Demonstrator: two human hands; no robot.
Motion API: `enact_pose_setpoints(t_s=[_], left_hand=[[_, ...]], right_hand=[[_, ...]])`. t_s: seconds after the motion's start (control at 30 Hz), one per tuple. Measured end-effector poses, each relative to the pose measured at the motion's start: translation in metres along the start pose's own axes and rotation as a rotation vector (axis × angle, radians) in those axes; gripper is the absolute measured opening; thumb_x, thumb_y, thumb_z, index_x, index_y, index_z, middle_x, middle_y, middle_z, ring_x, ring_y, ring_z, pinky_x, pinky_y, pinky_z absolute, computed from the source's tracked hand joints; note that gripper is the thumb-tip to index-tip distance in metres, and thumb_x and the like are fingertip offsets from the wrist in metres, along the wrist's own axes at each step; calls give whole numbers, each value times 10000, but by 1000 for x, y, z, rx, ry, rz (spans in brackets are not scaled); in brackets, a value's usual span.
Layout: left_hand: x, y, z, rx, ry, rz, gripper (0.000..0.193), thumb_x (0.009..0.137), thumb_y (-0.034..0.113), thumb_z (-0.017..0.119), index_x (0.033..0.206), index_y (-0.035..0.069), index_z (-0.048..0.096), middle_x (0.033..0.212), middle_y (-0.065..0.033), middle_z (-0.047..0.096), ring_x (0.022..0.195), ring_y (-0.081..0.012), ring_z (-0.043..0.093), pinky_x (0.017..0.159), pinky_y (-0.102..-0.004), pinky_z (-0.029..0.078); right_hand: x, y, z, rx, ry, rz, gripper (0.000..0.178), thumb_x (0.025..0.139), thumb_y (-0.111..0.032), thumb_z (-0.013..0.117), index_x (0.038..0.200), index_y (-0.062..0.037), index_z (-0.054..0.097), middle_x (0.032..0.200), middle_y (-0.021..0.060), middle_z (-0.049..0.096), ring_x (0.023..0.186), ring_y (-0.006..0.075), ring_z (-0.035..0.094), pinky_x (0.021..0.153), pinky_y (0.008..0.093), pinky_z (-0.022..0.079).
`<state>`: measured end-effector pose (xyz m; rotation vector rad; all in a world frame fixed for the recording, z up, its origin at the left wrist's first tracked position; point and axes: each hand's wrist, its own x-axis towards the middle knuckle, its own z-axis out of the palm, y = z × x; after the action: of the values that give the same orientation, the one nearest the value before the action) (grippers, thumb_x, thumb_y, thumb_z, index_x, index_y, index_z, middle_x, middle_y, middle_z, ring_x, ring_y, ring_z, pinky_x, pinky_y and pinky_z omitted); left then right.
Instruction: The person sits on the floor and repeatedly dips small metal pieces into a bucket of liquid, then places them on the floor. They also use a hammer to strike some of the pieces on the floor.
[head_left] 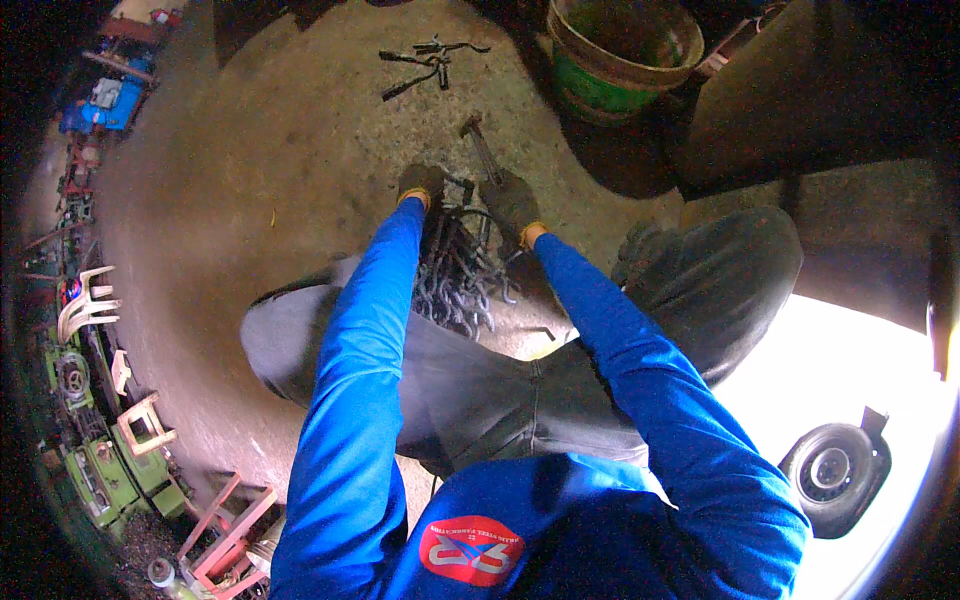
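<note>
on the grey-brown concrete floor [230, 200] lies a heap of dark bent metal rods [455, 268], the gloved left hand [421, 181] beside it, grip unclear, the gloved right hand [512, 203] clamped on a slim metal hammer [485, 152], hammering seemingly underway, a blow needing one rod steadied.

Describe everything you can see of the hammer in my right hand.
The hammer looks like dark, brownish metal, worn or dirty, with a short head set across the end of a slim, straight handle. Your dark-gloved right hand grips the handle and hides its near end. The head points away from you, slightly left, seen against the concrete floor beyond the heap of bent metal rods. Whether it touches the floor cannot be told.
</note>
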<state>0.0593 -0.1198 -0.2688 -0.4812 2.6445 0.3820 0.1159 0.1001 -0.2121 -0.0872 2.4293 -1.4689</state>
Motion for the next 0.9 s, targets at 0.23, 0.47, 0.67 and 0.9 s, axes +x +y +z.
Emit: enact_pose_setpoints(t_s=[0.23, 0.47, 0.67, 0.9], left_hand=[[-6, 11, -9, 531, -60, 260, 310, 812, 250, 608, 1049, 87, 722, 1145, -190, 657, 1050, -346, 641, 928, -440, 496], [-7, -7, 0, 121, 95, 327, 370, 791, 298, 660, 1099, 94, 682, 1096, -165, 672, 992, -353, 653, 870, -437, 517], [-9, 8, -17, -25, -28, 331, 344, 805, 279, 649, 1094, 93, 629, 970, -159, 703, 853, -355, 683, 731, -457, 544], [-25, 10, -18, 229, 107, 471, 350, 873, 356, 597, 1030, 44, 613, 964, -158, 697, 841, -328, 681, 707, -448, 537]], right_hand=[[0, 36, 26, -168, -237, 147, 483, 859, -435, 591, 1050, 6, 637, 995, 265, 660, 935, 401, 645, 815, 478, 484], [0, 1, -1, -21, -74, 67, 495, 867, -441, 583, 1119, -17, 626, 1064, 265, 648, 977, 402, 636, 832, 478, 481], [15, 24, 14, 21, -92, 48, 514, 868, -453, 569, 1138, -18, 612, 1090, 269, 639, 1012, 426, 614, 851, 490, 473], [3, 21, 9, -137, -122, 148, 505, 845, -459, 571, 1052, -3, 638, 997, 263, 659, 949, 418, 627, 835, 494, 469]])
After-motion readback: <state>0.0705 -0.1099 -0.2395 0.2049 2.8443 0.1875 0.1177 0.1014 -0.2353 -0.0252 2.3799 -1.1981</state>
